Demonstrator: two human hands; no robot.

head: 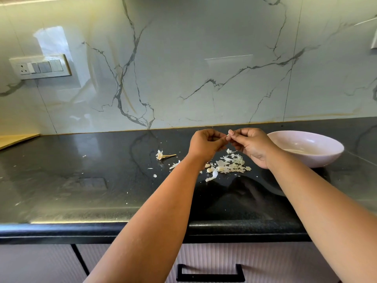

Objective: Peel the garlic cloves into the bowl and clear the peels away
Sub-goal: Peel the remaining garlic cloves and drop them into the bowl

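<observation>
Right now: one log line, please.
phase: peeling | left hand + right hand: pinch clove | peels: on counter | bowl: right

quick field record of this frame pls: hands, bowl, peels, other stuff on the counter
left hand: raised above the counter, fingers curled, pinching a small pale piece together with the right hand
right hand: same piece pinched at its fingertips
held piece: mostly hidden; clove or peel, cannot tell
bowl: pale, on the counter beside the right hand; contents not clear
peels: loose pile below the hands, not cleared
garlic stem: lies left of the pile
counter: dark, scattered flecks of peel
</observation>
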